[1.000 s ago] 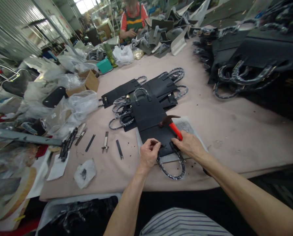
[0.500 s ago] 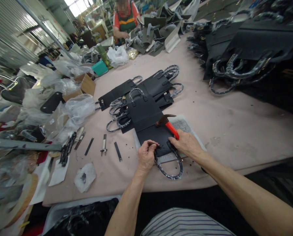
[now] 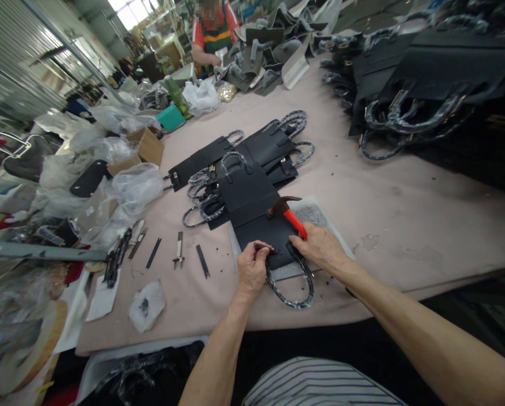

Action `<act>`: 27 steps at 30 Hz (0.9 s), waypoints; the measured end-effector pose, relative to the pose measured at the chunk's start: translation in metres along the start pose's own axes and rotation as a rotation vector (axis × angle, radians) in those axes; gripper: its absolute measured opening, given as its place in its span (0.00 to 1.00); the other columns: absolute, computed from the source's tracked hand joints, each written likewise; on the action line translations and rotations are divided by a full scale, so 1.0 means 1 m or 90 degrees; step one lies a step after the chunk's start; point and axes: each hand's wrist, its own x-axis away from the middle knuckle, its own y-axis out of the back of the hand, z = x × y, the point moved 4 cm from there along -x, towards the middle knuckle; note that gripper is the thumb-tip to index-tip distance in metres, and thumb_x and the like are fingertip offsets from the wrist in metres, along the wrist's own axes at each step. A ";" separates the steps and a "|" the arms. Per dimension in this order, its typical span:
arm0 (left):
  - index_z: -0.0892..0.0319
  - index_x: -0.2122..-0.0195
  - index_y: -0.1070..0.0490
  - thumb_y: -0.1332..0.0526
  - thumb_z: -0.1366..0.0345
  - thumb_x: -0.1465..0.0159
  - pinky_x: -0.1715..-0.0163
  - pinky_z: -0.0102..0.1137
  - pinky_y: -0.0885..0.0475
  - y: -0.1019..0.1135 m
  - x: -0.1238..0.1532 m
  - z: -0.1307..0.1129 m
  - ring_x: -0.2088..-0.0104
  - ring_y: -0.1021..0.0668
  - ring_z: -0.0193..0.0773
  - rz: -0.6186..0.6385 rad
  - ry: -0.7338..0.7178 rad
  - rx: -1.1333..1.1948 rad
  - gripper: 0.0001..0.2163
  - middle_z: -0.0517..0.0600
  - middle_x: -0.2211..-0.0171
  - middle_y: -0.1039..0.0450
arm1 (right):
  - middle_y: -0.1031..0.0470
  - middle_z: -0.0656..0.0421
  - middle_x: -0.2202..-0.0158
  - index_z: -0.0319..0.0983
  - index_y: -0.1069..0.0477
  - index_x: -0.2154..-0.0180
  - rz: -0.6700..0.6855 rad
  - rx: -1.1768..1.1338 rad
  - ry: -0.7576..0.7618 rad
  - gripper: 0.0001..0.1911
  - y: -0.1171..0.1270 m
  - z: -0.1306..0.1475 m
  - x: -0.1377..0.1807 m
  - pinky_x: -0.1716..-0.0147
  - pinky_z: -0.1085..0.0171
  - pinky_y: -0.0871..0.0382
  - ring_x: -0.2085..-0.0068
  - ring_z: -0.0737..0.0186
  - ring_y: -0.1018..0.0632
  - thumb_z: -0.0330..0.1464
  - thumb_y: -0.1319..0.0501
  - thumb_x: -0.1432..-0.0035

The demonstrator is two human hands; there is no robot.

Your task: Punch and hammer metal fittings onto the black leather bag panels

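My right hand [image 3: 323, 248] is closed round the red handle of a claw hammer [image 3: 295, 221], whose rusty head is over a black bag panel [image 3: 254, 232]. At the panel's near left part, my left hand [image 3: 252, 267] pinches a thin dark rod-like piece [image 3: 262, 246]; its exact kind is too small to make out. A curved bag handle [image 3: 293, 305] wrapped in clear plastic hangs from the panel's near end, between my hands. Beneath the panel lies a pale slab [image 3: 317, 210], showing at its right side.
More black bag panels [image 3: 246, 183] with wrapped handles lie beyond. A large stack of black bag pieces [image 3: 438, 73] fills the far right. Slim tools [image 3: 179, 248] and a plastic bag [image 3: 147, 305] are at left. Across the table a person [image 3: 213, 36] stands beside grey pieces.
My hands, the hammer and the panel keep nearly the same places. The view has shifted slightly. Across the table, the person's hand now shows something whitish.
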 end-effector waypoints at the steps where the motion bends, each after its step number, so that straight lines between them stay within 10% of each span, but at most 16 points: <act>1: 0.57 0.63 0.26 0.41 0.64 0.31 0.57 0.32 0.22 0.000 0.000 0.000 0.63 0.18 0.38 -0.001 -0.001 -0.004 0.06 0.50 0.66 0.19 | 0.20 0.49 0.64 0.37 0.28 0.54 0.000 0.001 0.000 0.22 0.000 0.000 0.000 0.66 0.60 0.36 0.61 0.49 0.19 0.48 0.46 0.33; 18: 0.55 0.65 0.28 0.44 0.67 0.31 0.60 0.30 0.26 -0.013 -0.008 -0.013 0.65 0.19 0.38 0.066 -0.065 -0.178 0.06 0.48 0.67 0.21 | 0.24 0.54 0.69 0.39 0.28 0.62 0.006 -0.106 0.036 0.19 0.000 -0.005 -0.008 0.68 0.60 0.37 0.66 0.54 0.23 0.44 0.50 0.31; 27: 0.55 0.59 0.25 0.44 0.67 0.30 0.54 0.33 0.23 -0.017 0.002 -0.002 0.59 0.18 0.41 0.117 -0.139 -0.215 0.08 0.53 0.60 0.19 | 0.34 0.60 0.80 0.44 0.39 0.68 -0.101 -0.110 0.233 0.21 0.103 0.010 0.066 0.75 0.60 0.48 0.79 0.61 0.35 0.49 0.58 0.30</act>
